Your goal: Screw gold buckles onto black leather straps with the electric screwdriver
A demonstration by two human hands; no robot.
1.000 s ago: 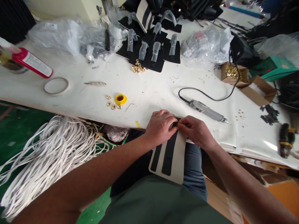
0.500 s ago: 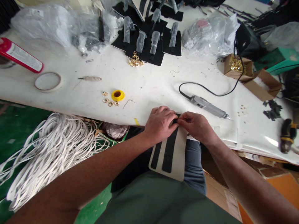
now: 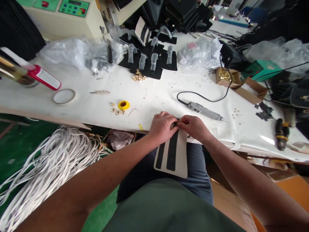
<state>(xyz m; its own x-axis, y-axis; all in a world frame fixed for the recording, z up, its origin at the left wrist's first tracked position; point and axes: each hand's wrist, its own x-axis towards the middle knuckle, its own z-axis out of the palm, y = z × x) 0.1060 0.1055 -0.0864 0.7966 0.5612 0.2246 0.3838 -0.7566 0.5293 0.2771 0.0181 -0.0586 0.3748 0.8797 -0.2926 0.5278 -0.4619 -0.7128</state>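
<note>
A beige bag panel (image 3: 181, 154) with two black strips lies over my lap, its far end at the table's front edge. My left hand (image 3: 163, 127) is closed over the panel's far end, fingers curled, thumb near the wider strip. Against it, my right hand (image 3: 191, 126) pinches at the top of that strip. Whatever is between its fingertips is too small and hidden to make out. On the table just beyond lies a grey corded electric screwdriver (image 3: 206, 111). A yellow tape roll (image 3: 124, 105) and several gold metal rings (image 3: 117, 112) sit to the left.
Black panels with plastic-wrapped handles (image 3: 154, 61) lie at the back beside gold hardware (image 3: 138, 76). Cardboard boxes (image 3: 251, 91) and pliers (image 3: 282, 133) are on the right. Masking tape (image 3: 64, 96), an awl (image 3: 100, 92) and a red bottle (image 3: 47, 78) stand left. White cords (image 3: 55, 164) heap below.
My view has tilted up, showing more of the table's back and a machine at upper left. Both hands keep the same hold at the panel's far end.
</note>
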